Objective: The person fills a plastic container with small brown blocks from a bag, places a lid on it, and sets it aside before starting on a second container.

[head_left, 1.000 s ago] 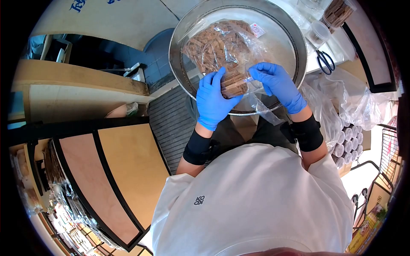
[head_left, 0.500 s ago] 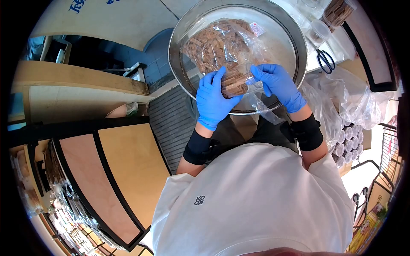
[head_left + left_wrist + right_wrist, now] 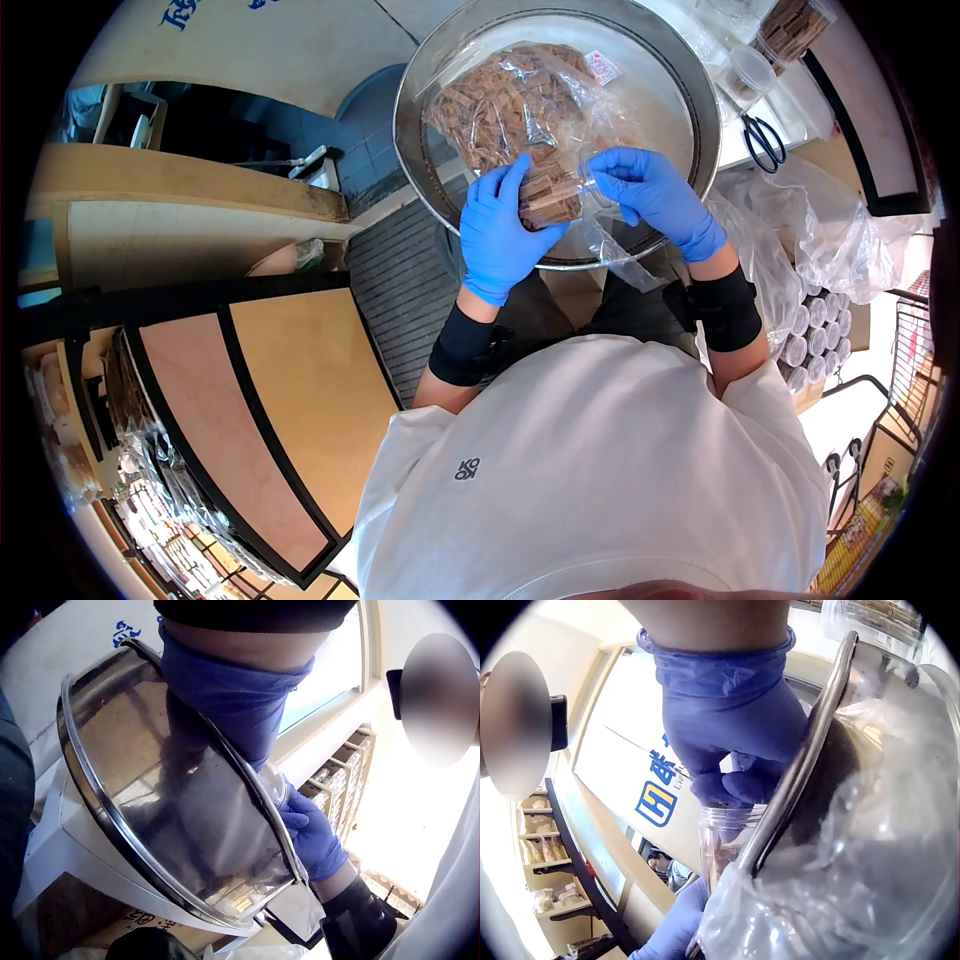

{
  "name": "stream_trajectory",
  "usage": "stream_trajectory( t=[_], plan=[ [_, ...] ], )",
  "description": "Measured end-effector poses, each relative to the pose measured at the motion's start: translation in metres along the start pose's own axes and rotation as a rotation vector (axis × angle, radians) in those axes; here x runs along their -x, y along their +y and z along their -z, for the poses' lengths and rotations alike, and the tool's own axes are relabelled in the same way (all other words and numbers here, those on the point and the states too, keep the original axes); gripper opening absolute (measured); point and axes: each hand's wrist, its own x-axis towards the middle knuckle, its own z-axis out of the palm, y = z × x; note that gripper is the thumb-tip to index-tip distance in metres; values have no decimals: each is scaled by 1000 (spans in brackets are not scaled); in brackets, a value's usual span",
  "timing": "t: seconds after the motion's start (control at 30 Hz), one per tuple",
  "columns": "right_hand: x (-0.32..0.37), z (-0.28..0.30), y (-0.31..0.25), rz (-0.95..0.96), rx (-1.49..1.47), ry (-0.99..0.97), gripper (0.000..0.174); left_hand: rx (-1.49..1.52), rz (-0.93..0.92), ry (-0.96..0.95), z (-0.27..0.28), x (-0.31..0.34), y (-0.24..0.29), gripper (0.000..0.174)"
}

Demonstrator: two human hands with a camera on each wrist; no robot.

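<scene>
My gloved left hand [image 3: 503,235] holds a clear plastic jar [image 3: 552,198] tilted on its side, with brown flat strips inside. The jar's mouth faces my gloved right hand [image 3: 648,195], whose bent fingers are right at the opening. In the right wrist view, one fingertip reaches inside the threaded rim of the jar [image 3: 714,832]; whether those fingers pinch a strip I cannot tell. Beyond the hands, an opened clear bag [image 3: 595,115] full of brown strips [image 3: 500,105] lies in a large round metal pan [image 3: 660,110]. In the left wrist view the pan's wall hides most of the left hand.
Black-handled scissors [image 3: 763,145] lie on the white table right of the pan, near an open clear tub [image 3: 748,75] and a filled jar [image 3: 793,32]. Loose plastic sheeting [image 3: 830,225] hangs below. Several lidded jars [image 3: 815,335] stand farther right. A small printed packet [image 3: 602,68] lies in the pan.
My right hand first moved slightly in toward the jar's mouth, then shifted a little back to the right, its wrist turning. My left hand keeps its hold on the jar.
</scene>
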Motion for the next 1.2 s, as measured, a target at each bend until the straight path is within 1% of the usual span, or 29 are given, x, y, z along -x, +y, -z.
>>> stream_trajectory(
  t=[0.33, 0.43, 0.5, 0.53, 0.6, 0.73, 0.8, 0.93, 1.0, 1.13, 1.2],
  plan=[
    [-6, 6, 6, -4, -36, -4, 28, -15, -15, -3, -1, -1, 0, 87],
    [-5, 8, 5, -37, -55, -47, 28, -8, -30, 5, 0, -1, 0, 87],
    [-5, 6, 6, 73, 23, -37, 29, -10, -28, 5, 0, -1, 0, 87],
    [-5, 6, 5, 73, 23, -38, 29, -11, -26, 4, 0, -1, 0, 87],
    [-3, 7, 1, 4, 36, -58, 28, -4, -29, 6, 0, -1, 0, 86],
    [-5, 13, 5, 10, 40, -74, 26, 7, -43, 8, 0, -1, 1, 86],
    [-4, 15, 4, -116, -4, -88, 25, 3, -48, 12, 0, -1, 0, 86],
    [-5, 14, 7, -96, -7, -81, 25, 6, -52, 5, 0, -2, 0, 86],
    [-3, 9, 5, 7, 33, -55, 25, 5, -50, 2, 0, -2, 0, 86],
    [-2, 10, 2, -29, 39, -55, 25, 4, -44, 0, 1, -2, 1, 86],
    [-2, 9, 1, -73, 42, -2, 26, 4, -45, -3, 1, -2, 1, 86]
  ],
)
